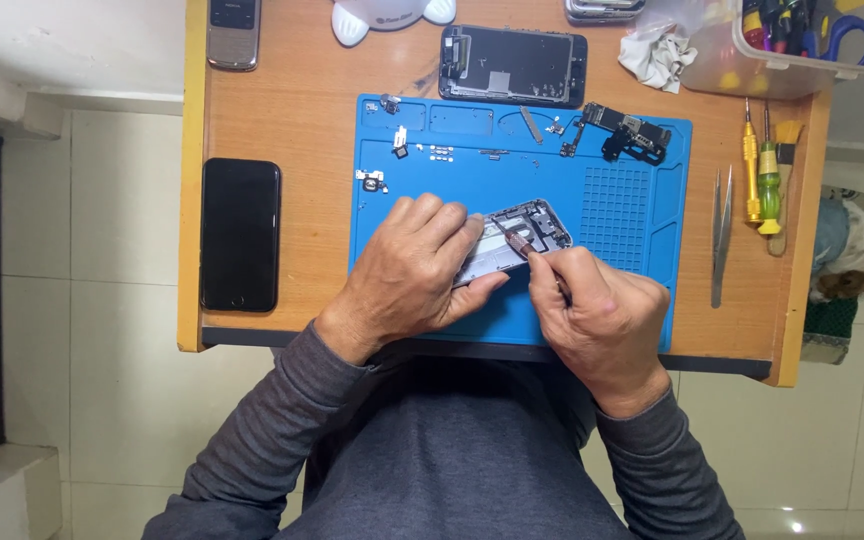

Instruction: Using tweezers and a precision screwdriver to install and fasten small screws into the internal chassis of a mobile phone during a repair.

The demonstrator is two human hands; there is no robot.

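Note:
My left hand [414,268] grips an opened phone housing [527,228] and holds it tilted on the blue work mat [632,200]. My right hand [602,310] pinches a thin tool [522,243] whose tip rests inside the housing, near its middle. Both hands sit at the mat's near edge, close together. My left fingers hide the housing's left part.
Small loose parts [400,140] and a circuit board [632,132] lie on the mat's far side. A dismantled phone frame [512,64] sits beyond it. A black phone [240,234] lies left; tweezers [720,230] and screwdrivers [760,180] right; a clear tool tub [792,40] far right.

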